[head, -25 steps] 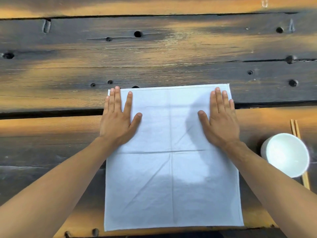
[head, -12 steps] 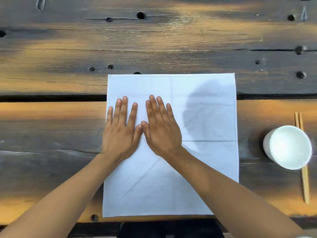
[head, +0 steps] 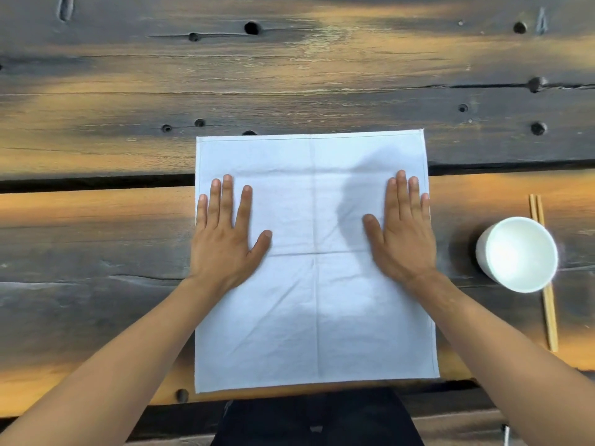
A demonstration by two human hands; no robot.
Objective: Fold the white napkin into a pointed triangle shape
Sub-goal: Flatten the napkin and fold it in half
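Note:
The white napkin (head: 315, 304) lies spread flat as a full square on the dark wooden table, with faint crease lines crossing at its middle. My left hand (head: 225, 239) presses flat on the napkin's left edge, fingers straight and pointing away from me. My right hand (head: 402, 233) presses flat near the right edge in the same way. Neither hand grips the cloth.
A white bowl (head: 518, 252) stands to the right of the napkin, with a pair of wooden chopsticks (head: 547, 304) lying beside and partly under it. The wooden table (head: 289, 75) has holes and a gap between planks. Its near edge runs just below the napkin.
My right hand has slid from beside the left hand out to the napkin's right edge. My left hand has shifted slightly left. The napkin stays flat.

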